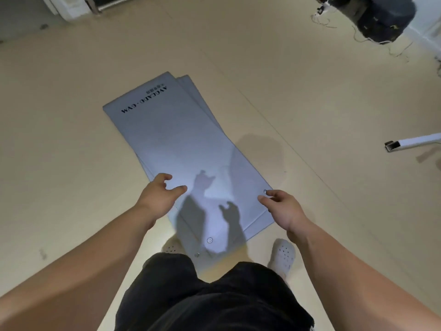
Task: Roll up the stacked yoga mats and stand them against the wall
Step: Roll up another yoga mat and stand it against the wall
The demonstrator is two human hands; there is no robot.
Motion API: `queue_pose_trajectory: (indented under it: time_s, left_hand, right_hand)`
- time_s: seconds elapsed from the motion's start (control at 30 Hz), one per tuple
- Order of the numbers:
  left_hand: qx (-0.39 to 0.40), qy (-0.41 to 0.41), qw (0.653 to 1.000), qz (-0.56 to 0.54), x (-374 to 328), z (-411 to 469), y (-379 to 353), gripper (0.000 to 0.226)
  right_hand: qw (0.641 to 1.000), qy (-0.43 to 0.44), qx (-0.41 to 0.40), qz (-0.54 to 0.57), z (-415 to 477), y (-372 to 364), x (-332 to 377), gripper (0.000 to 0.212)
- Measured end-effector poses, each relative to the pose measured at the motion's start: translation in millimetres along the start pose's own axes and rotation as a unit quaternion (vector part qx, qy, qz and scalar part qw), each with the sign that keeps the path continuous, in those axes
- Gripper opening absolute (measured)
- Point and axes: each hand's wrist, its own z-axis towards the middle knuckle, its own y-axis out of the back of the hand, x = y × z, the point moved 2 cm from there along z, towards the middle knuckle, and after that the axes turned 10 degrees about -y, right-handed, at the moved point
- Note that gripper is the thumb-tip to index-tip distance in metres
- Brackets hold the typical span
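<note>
A stack of flat grey yoga mats (181,139) lies on the beige floor, running away from me, with black lettering at the far end and metal eyelets near my feet. The lower mats stick out slightly along the right and far edges. My left hand (160,194) hovers over the stack's left edge, fingers spread and curled, holding nothing. Over the right edge, close to an eyelet (265,191), my right hand (282,209) is open too. Both hands cast shadows on the top mat.
My feet in white perforated clogs (282,256) stand at the mats' near end. A white bar (412,140) lies on the floor at right. A dark bag (379,17) and cables sit at the far right. White furniture (69,5) stands at the far left.
</note>
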Motion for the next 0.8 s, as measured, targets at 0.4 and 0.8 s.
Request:
queue_pose_trajectory:
  time_s: [0.4, 0.8]
  left_hand:
    - [-0.097, 0.109, 0.988, -0.050, 19.6, -30.7, -186.5, 0.063]
    - [-0.093, 0.140, 0.983, -0.077, 217.6, 76.8, -296.5, 0.063]
  right_hand:
    - [0.960, 0.052, 0.144, -0.233, 144.3, 49.3, -31.2, 0.056]
    - [0.917, 0.062, 0.168, -0.356, 317.1, -81.5, -164.2, 0.058]
